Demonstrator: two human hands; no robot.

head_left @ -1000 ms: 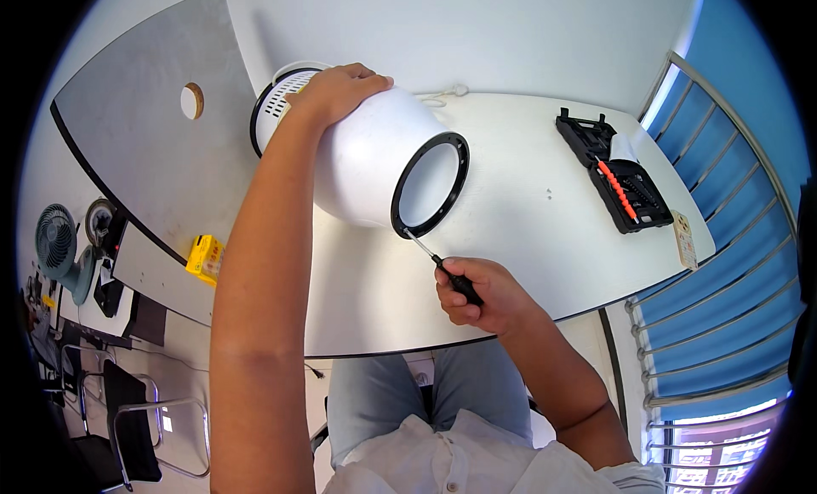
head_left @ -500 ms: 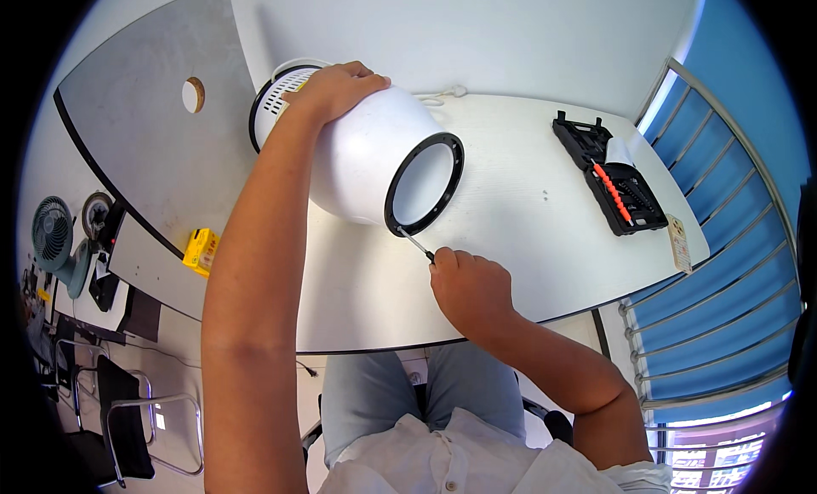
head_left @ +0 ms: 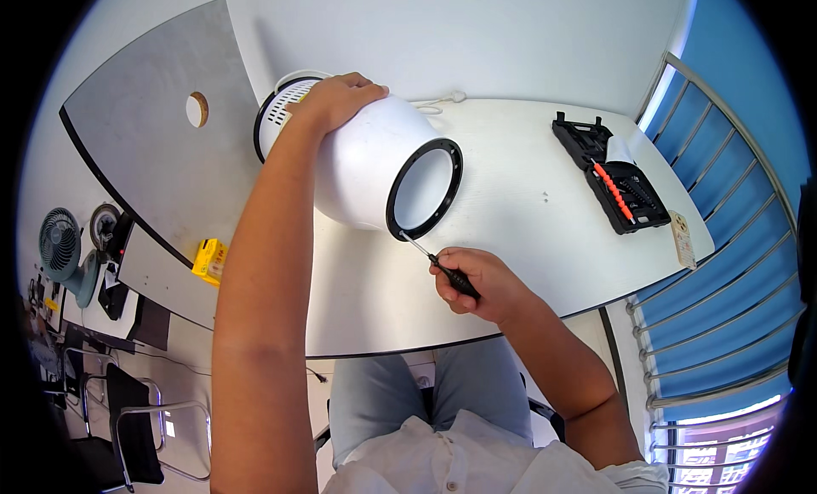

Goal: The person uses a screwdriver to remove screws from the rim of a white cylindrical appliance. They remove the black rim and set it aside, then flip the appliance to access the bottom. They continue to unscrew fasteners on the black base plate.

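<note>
A white barrel-shaped appliance [head_left: 357, 171] lies on its side on the table, its black-rimmed round end [head_left: 457, 166] facing right and toward me. Its far end has a slotted vent. My left hand [head_left: 336, 102] grips the body from above, fingers curved over the top. In my right hand [head_left: 481, 281] is a screwdriver [head_left: 458, 279] with a black handle, held between thumb and fingers. The shaft slants up to the left, and its tip meets the lower part of the black rim. Whether a screw sits under the tip is too small to tell.
On the right of the white table [head_left: 511, 239] lies an open black tool case [head_left: 630, 200] with an orange flexible shaft [head_left: 613, 190]. A pale remote-like object [head_left: 682, 239] is by the edge. Left are a yellow box [head_left: 209, 261] and a grey panel [head_left: 162, 154]; a plugged cord [head_left: 442, 101] lies behind.
My right hand has turned and its grip has opened out, so more of the black handle shows. The tip stays at the rim, and my left hand keeps its place on the appliance.
</note>
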